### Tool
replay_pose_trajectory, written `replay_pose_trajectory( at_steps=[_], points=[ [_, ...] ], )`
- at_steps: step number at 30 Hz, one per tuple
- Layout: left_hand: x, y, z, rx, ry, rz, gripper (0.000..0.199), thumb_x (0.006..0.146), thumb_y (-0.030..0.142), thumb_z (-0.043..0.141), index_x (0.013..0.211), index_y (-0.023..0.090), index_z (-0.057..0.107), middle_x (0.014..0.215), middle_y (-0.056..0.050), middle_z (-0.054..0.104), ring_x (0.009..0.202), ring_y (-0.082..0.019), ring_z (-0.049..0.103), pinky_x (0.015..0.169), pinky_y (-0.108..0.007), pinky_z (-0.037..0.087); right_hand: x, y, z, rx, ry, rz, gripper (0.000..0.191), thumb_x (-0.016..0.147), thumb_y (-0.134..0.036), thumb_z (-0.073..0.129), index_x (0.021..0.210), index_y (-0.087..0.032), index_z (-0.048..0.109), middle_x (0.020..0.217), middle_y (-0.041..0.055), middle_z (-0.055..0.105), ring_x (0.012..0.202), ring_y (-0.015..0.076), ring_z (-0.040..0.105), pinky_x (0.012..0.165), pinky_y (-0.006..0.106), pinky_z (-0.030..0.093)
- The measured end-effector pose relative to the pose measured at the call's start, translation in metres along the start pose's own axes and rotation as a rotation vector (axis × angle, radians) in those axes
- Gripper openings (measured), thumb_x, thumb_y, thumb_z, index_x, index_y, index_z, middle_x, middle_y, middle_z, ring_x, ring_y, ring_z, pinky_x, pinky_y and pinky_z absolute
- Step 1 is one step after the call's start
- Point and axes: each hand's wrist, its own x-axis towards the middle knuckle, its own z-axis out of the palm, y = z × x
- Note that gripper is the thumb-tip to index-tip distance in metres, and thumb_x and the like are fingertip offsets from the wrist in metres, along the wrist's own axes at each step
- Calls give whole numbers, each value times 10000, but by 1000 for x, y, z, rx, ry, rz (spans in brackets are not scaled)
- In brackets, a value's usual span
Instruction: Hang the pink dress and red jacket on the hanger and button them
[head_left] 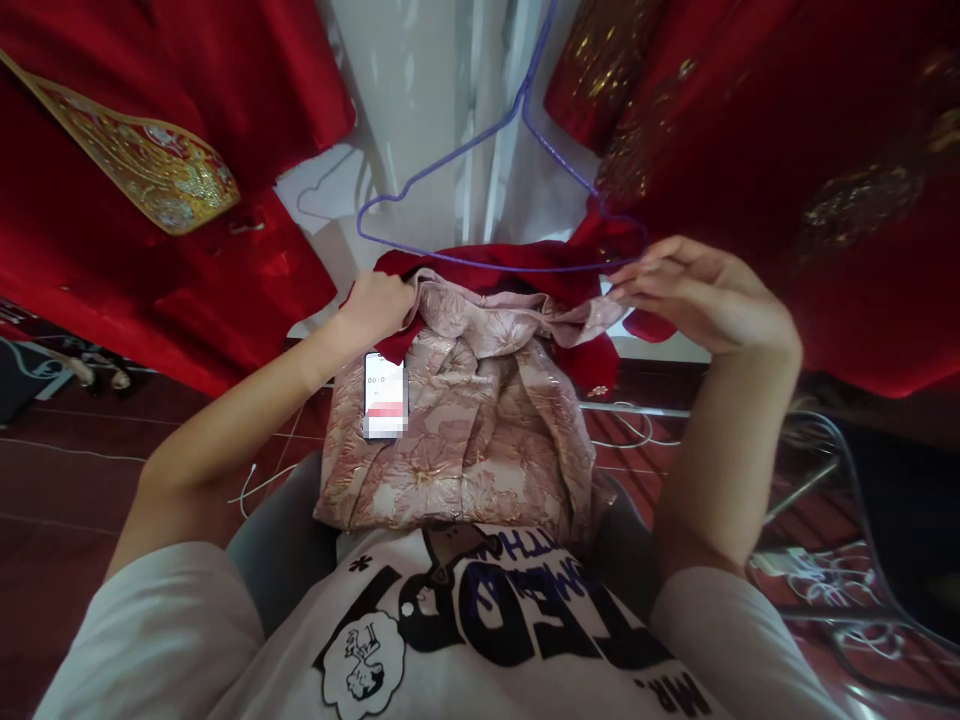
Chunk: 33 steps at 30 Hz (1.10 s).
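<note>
A pink floral garment with a metallic sheen (450,450) lies across my lap. My left hand (379,303) is closed round the left end of its top edge. At the right end of that edge, my right hand (686,290) pinches the cloth between thumb and fingers. Just above the edge is a purple wire hanger (450,160); its right lower corner is beside my right fingertips, and whether they touch it is unclear. Dark red cloth (525,255) lies behind the garment. A phone with a lit screen (385,395) rests on the garment's left part.
Red garments hang at left (277,80) and right (847,120), some with gold decoration. A black chair with a metal frame (900,520) stands at the right. White cables (840,590) and a power strip lie on the red tiled floor (60,500).
</note>
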Motion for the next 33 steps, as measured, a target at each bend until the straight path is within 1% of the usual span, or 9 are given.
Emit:
replay_pose_trajectory(
  at_steps=[3,5,10,14,16,18,23,28,33],
  points=[
    [15,20,-14,125,148,27,367,1018,172,425,1128,113,770,1247,-233,671,1224,-383,616,931,-471,531,3,7,4,25,-53,-14,152,803,-204,574,938,-264,537,1013,68,746,883,175,720,999,401,560],
    [28,25,-14,94,220,160,357,1026,180,434,1157,136,763,1407,-193,597,1359,-374,516,1035,-500,499,5,13,4,33,-220,-9,207,794,-232,590,998,-255,564,943,70,752,793,190,718,930,431,580],
    [54,15,25,-10,216,398,271,1024,228,530,1107,161,779,1437,-146,579,1351,-363,534,1233,-621,317,10,21,3,-136,-726,143,466,829,-363,757,1240,-170,654,1001,113,772,993,256,763,945,459,603],
    [54,10,50,-69,292,428,231,1022,212,563,1063,149,782,1449,-160,572,1344,-383,538,1219,-662,313,18,31,8,73,-888,-90,499,851,-405,817,1305,-237,699,1052,74,791,911,209,770,843,367,630],
    [50,7,52,-90,322,443,214,1029,222,575,1062,165,779,1458,-153,573,1345,-383,532,1202,-663,329,23,39,7,232,-721,-201,410,863,-378,804,1256,-283,737,991,30,802,751,148,730,727,291,610],
    [45,2,51,-105,337,454,213,1042,252,575,1060,175,773,1443,-151,585,1331,-381,538,1178,-662,349,28,46,1,325,-408,-241,327,852,-329,790,1175,-285,772,989,12,804,691,114,691,703,260,593],
    [36,-8,50,-138,356,452,279,1070,344,542,1032,170,756,1368,-151,619,1276,-369,564,1141,-640,374,46,60,-27,417,256,-247,320,711,-181,751,1019,-269,748,1058,22,789,1116,194,733,1182,397,478],
    [32,-5,52,-136,385,435,267,1068,343,539,1032,173,742,1366,-148,613,1237,-362,566,1105,-632,398,71,86,-45,445,538,-160,553,596,10,577,1067,-253,695,1059,33,744,1176,179,700,1217,409,414],
    [29,-5,51,-159,379,434,256,1067,341,536,1052,184,737,1382,-139,603,1247,-366,546,1119,-648,376,84,105,-48,342,587,-236,496,629,-43,618,1048,-291,713,1160,32,711,1257,240,658,1199,535,421]
  ],
)
